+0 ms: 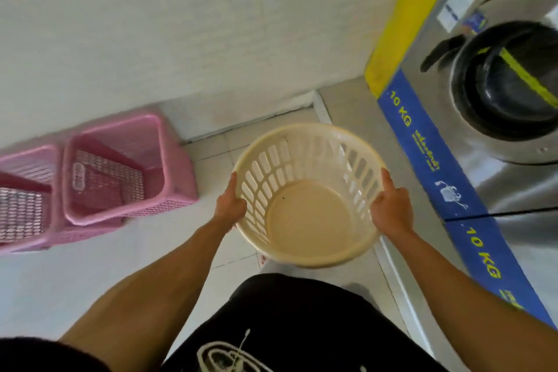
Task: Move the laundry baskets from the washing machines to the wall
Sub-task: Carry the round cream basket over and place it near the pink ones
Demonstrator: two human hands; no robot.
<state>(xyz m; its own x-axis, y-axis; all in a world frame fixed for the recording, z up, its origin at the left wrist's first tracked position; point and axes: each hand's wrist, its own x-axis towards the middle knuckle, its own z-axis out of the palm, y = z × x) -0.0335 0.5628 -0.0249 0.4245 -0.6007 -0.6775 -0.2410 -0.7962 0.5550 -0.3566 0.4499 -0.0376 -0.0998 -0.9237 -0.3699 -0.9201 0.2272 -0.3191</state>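
Note:
A round cream laundry basket (308, 214) with slotted sides is held above the tiled floor, empty. My left hand (231, 205) grips its left rim and my right hand (391, 208) grips its right rim. Two pink square baskets stand against the white wall at the left: one (120, 166) nearer the middle and one (24, 196) at the frame's left edge. The washing machines (507, 118) stand at the right, with a round dark door.
The white wall (181, 24) runs across the top. A blue strip marked 10 KG (422, 154) lines the machines' base, with a yellow panel (401, 18) above it. Pale tiled floor (211, 154) lies between the pink baskets and the machines.

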